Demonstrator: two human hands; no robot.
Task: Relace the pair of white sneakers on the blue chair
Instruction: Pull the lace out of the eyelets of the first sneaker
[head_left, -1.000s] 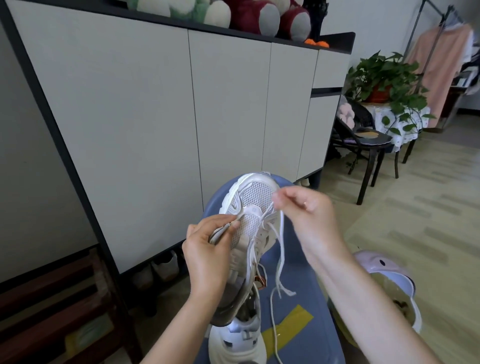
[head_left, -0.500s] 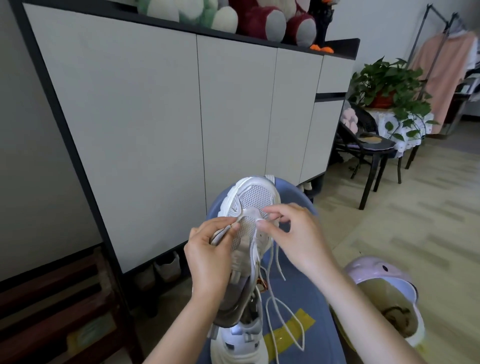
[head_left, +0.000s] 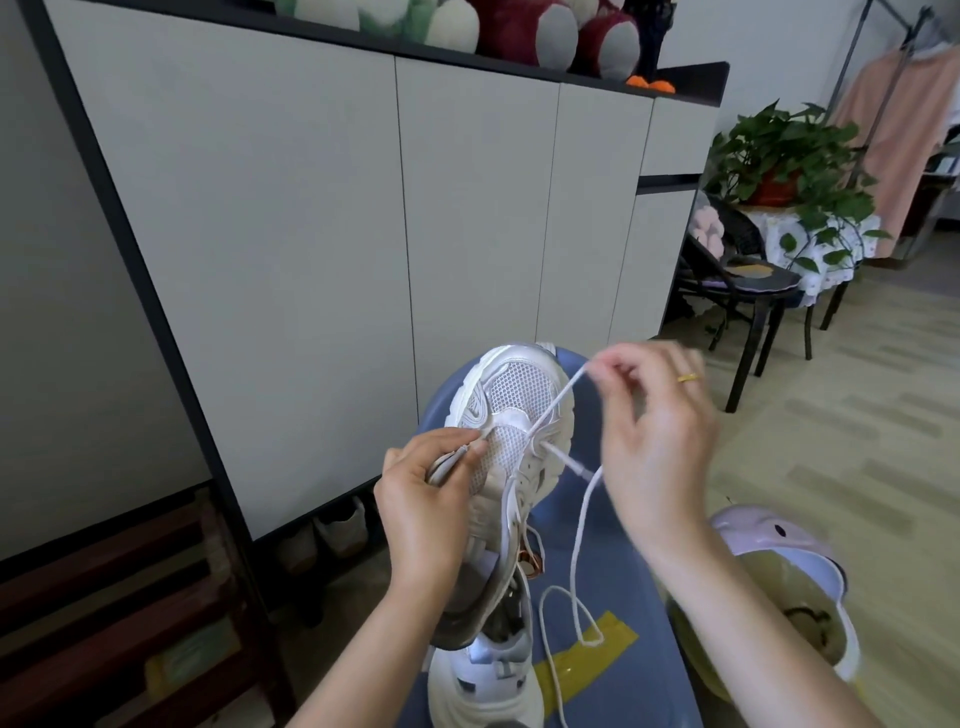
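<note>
My left hand grips a white mesh sneaker by its left side and holds it toe-up above the blue chair. My right hand pinches the white shoelace near its end, drawn taut up and right from a front eyelet. The lace's other part hangs down in loops over the chair seat. A second white sneaker stands on the chair below the first one, partly hidden by it.
A grey cabinet with plush toys on top fills the wall ahead. A black chair and a potted plant stand at the right. A lilac bin sits on the floor beside the blue chair. Yellow tape marks the seat.
My right hand left the eyelet area and moved up and right, pulling the lace taut through the sneaker. The hanging loops shortened. My left hand kept its hold.
</note>
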